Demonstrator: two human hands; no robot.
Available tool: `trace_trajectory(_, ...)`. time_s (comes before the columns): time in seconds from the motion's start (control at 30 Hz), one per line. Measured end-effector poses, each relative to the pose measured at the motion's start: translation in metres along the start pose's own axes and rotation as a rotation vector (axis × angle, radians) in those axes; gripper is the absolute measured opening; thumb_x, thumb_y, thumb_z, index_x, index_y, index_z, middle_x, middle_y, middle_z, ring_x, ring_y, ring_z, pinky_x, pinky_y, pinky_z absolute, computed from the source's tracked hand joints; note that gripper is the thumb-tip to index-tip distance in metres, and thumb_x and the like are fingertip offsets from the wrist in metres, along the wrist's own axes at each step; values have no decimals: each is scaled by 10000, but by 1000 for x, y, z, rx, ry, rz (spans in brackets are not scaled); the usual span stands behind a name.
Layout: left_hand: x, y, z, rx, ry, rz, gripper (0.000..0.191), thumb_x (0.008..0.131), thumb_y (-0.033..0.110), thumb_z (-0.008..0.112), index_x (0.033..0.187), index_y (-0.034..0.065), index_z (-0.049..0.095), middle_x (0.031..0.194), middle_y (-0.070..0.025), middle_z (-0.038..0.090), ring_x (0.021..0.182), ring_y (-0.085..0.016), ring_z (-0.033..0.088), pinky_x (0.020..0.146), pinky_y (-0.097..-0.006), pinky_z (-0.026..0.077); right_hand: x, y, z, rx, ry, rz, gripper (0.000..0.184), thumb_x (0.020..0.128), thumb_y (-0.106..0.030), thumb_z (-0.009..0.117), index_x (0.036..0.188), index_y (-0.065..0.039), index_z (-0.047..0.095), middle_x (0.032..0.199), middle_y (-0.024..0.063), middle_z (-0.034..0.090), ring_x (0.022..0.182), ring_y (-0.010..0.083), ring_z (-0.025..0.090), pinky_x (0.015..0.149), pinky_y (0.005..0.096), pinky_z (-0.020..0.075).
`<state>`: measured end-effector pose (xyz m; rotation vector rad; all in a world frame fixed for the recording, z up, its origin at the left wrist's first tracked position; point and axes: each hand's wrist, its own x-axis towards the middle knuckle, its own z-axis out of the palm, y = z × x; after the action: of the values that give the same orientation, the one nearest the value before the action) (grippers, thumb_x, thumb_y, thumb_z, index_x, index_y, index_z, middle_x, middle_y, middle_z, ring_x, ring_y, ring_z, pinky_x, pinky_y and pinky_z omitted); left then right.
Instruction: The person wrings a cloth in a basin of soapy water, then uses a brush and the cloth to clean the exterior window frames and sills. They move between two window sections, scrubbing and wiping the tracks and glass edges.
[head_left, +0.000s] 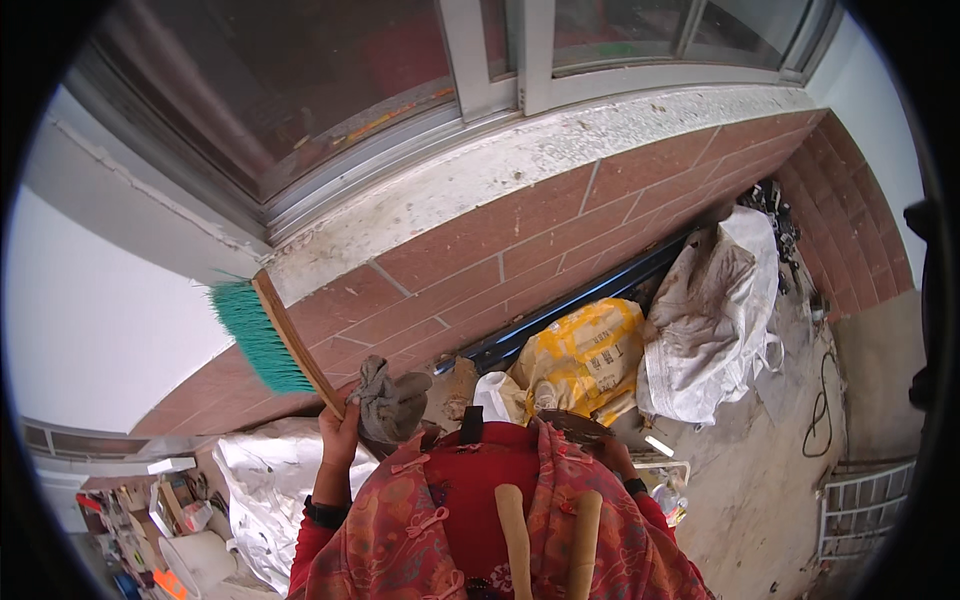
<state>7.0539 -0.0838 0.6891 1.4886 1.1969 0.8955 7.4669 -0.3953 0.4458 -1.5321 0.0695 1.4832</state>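
Note:
My left hand (341, 429) grips the handle end of a wooden brush (289, 337) with green bristles, which points up and left across the tiled wall. A crumpled grey cloth or glove (388, 401) is bunched beside the same hand; whether the fingers hold it too is unclear. My right hand (613, 456) is low by my side, partly hidden by my red patterned clothing. Close to it is a dark, rounded object (574, 426), mostly covered by the clothing; the fingers' hold on it cannot be made out.
A window ledge (480, 169) runs above the red tiled wall. Along its foot lie dark tubes (491, 352), a yellow-and-tan sack (592, 356) and a white woven sack (705, 322). Another white sack (270, 480) lies left; a metal rack (866, 502) stands right.

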Motion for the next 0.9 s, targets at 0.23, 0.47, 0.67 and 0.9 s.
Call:
trace_trajectory(0.23, -102, -41, -52, -97, 534, -201, 268, 924, 76, 519, 1162, -28, 583, 1056, -67, 624, 983, -131, 558, 889, -270, 433, 67, -136, 26, -1945, -451, -864, 340, 604, -235, 772, 898, -84, 691, 783, 130, 678, 709, 305, 663, 619, 376, 523)
trace_trajectory(0.47, -207, -90, -69, -228, 941, -322, 285, 925, 97, 523, 1167, -45, 572, 1041, -62, 622, 957, -118, 551, 871, -261, 432, 95, -195, 134, -1927, 18, 25, 212, 788, -137, 552, 891, -19, 695, 916, 190, 682, 922, 285, 666, 775, 394, 527)
trace_trajectory(0.67, -249, -109, -60, -293, 1106, -332, 299, 912, 97, 523, 1158, -69, 562, 1053, -93, 621, 945, -143, 567, 858, -267, 438, 59, -196, 235, -2316, -279, -561, 258, 808, -245, 552, 927, -70, 699, 930, 153, 686, 888, 309, 661, 729, 411, 516)
trace_trajectory(0.9, -217, -91, -60, -389, 956, -245, 289, 913, 83, 504, 1160, -54, 566, 1056, -82, 622, 962, -146, 572, 872, -280, 442, 31, -185, 355, -2052, -634, -1121, 209, 800, -223, 526, 914, -127, 674, 865, 133, 671, 803, 336, 641, 677, 463, 497)
